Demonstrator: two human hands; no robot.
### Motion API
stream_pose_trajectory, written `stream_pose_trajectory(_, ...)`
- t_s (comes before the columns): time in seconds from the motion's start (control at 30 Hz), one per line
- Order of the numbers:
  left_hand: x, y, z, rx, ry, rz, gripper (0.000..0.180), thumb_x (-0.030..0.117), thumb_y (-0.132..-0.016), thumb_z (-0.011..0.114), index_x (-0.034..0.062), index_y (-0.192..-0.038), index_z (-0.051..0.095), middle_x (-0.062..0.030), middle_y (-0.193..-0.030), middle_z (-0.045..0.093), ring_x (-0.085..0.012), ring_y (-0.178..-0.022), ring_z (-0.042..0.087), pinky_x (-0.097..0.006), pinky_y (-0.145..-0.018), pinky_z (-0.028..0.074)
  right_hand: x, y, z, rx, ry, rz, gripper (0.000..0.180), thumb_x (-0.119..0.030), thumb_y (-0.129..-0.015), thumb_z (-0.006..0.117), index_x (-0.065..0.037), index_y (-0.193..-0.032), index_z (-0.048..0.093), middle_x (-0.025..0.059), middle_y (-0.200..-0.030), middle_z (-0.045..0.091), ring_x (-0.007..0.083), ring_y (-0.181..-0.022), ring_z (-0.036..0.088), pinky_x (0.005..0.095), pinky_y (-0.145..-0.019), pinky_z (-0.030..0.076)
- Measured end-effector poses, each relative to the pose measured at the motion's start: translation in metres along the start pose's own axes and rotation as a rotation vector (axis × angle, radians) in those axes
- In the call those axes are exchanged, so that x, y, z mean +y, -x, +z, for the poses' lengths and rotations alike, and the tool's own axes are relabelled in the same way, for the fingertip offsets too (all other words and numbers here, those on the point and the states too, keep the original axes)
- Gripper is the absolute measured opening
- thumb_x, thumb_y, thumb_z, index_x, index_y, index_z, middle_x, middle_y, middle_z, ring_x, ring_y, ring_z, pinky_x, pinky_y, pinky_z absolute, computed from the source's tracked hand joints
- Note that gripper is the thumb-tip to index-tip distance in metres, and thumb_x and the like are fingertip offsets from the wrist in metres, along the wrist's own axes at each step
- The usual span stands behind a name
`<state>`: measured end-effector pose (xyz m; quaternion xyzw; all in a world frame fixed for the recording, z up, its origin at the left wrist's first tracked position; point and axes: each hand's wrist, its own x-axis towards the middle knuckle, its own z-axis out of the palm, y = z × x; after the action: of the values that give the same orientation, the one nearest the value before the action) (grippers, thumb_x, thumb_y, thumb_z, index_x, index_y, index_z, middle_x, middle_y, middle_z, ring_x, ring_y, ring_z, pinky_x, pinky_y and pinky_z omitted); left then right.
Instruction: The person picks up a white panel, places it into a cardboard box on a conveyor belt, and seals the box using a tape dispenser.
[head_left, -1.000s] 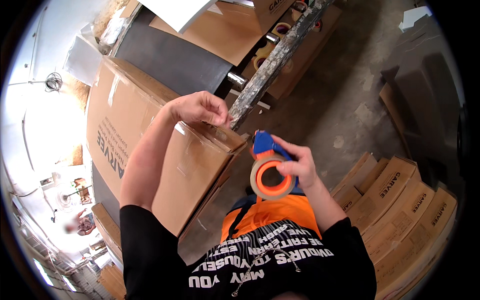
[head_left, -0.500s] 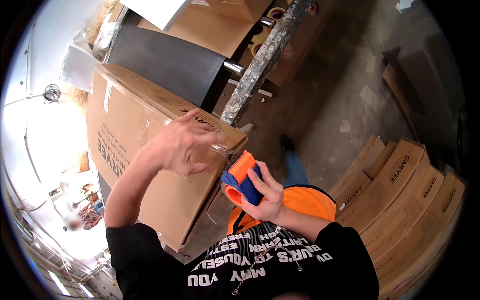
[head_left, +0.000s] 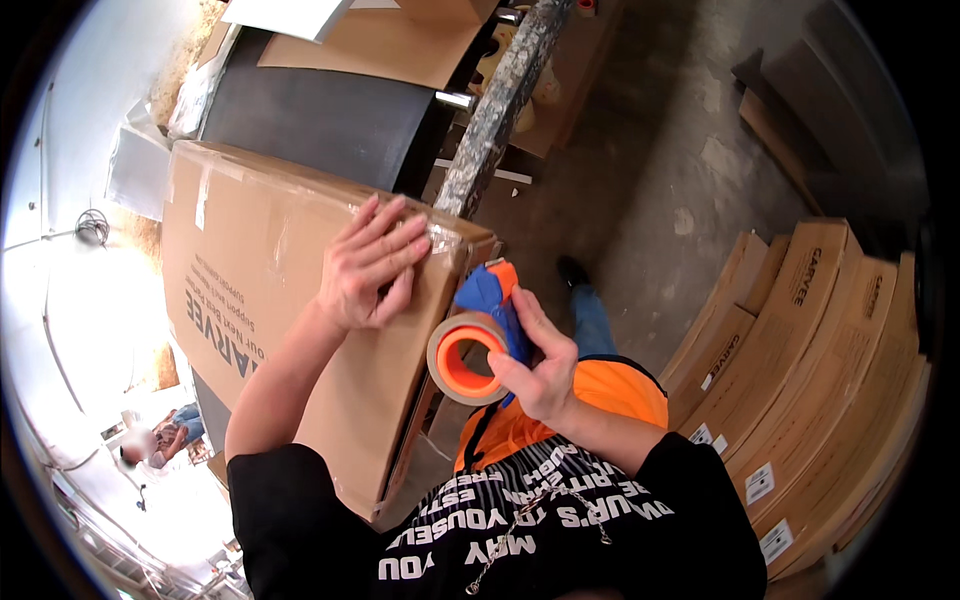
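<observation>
The left hand (head_left: 372,265) is lying flat on the box (head_left: 280,300), fingers (head_left: 395,235) spread wide and pressing on clear tape near the top corner. Just right of those fingers, the right hand (head_left: 535,365) is gripping a tape gun (head_left: 480,335), its fingers curled around the blue handle, the orange roll beside the box's edge.

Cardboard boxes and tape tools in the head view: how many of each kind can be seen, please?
Large box under the left hand: 1
Flat boxes stacked at the right: about 5
Tape dispenser in the right hand: 1
Total: about 7
</observation>
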<state>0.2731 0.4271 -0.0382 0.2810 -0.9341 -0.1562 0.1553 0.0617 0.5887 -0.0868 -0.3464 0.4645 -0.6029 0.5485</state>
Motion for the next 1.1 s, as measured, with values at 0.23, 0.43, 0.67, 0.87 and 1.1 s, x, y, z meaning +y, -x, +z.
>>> stream_pose_trajectory(0.23, 0.048, -0.063, -0.010, -0.089, -0.226, 0.017, 0.036, 0.034, -0.094, 0.059, 0.0094, -0.119, 0.067, -0.0173, -0.109, 0.070, -0.0362, -0.115, 0.061, -0.049, -0.106, 0.042, 0.012, 0.101, 0.049, -0.051, 0.088, 0.150, 0.066, -0.011, -0.071, 0.069, 0.014, -0.130, 0.052, 0.0126, -0.117, 0.063, 0.0133, -0.099, 0.061, 0.0222, -0.090, 0.045)
stream_pose_trajectory(0.43, 0.110, -0.038, 0.030, -1.151, -0.795, 0.389, 0.031, 0.036, -0.094, 0.051, 0.0225, -0.117, 0.068, 0.0052, -0.123, 0.065, -0.0297, -0.130, 0.050, -0.047, -0.117, 0.027, 0.018, 0.152, 0.064, -0.081, 0.069, 0.292, 0.069, -0.015, -0.069, 0.069, 0.010, -0.131, 0.053, 0.0150, -0.121, 0.064, 0.0152, -0.104, 0.063, 0.0230, -0.092, 0.045)
stream_pose_trajectory(0.67, 0.103, 0.034, 0.021, -0.922, -0.895, 0.562, 0.031, 0.034, -0.092, 0.050, 0.0234, -0.111, 0.073, 0.0100, -0.130, 0.063, -0.0250, -0.144, 0.034, -0.048, -0.124, 0.008, 0.035, 0.197, 0.079, -0.064, 0.097, 0.233, 0.071, -0.021, -0.066, 0.070, 0.005, -0.131, 0.056, 0.0188, -0.102, 0.063, 0.0173, -0.086, 0.063, 0.0239, -0.083, 0.048)
stream_pose_trajectory(0.87, 0.132, 0.107, 0.008, -0.955, -0.755, 0.510, 0.034, 0.034, -0.099, 0.044, 0.0198, -0.110, 0.074, 0.0094, -0.126, 0.066, -0.0220, -0.143, 0.035, -0.046, -0.125, 0.007, 0.049, 0.264, 0.104, -0.245, 0.146, 0.392, 0.071, -0.014, -0.067, 0.074, 0.007, -0.132, 0.055, 0.0235, -0.128, 0.061, 0.0178, -0.121, 0.058, 0.0246, -0.100, 0.041)
stream_pose_trajectory(1.1, 0.181, 0.243, -0.009, -0.786, -0.665, 0.542, 0.037, 0.035, -0.098, 0.045, 0.0169, -0.114, 0.073, 0.0087, -0.126, 0.066, -0.0229, -0.143, 0.034, -0.046, -0.125, 0.008, 0.084, 0.387, 0.152, -0.199, 0.256, 0.218, 0.073, -0.026, -0.063, 0.072, 0.002, -0.130, 0.059, 0.0239, -0.108, 0.065, 0.0288, -0.090, 0.069, 0.0290, -0.086, 0.050)
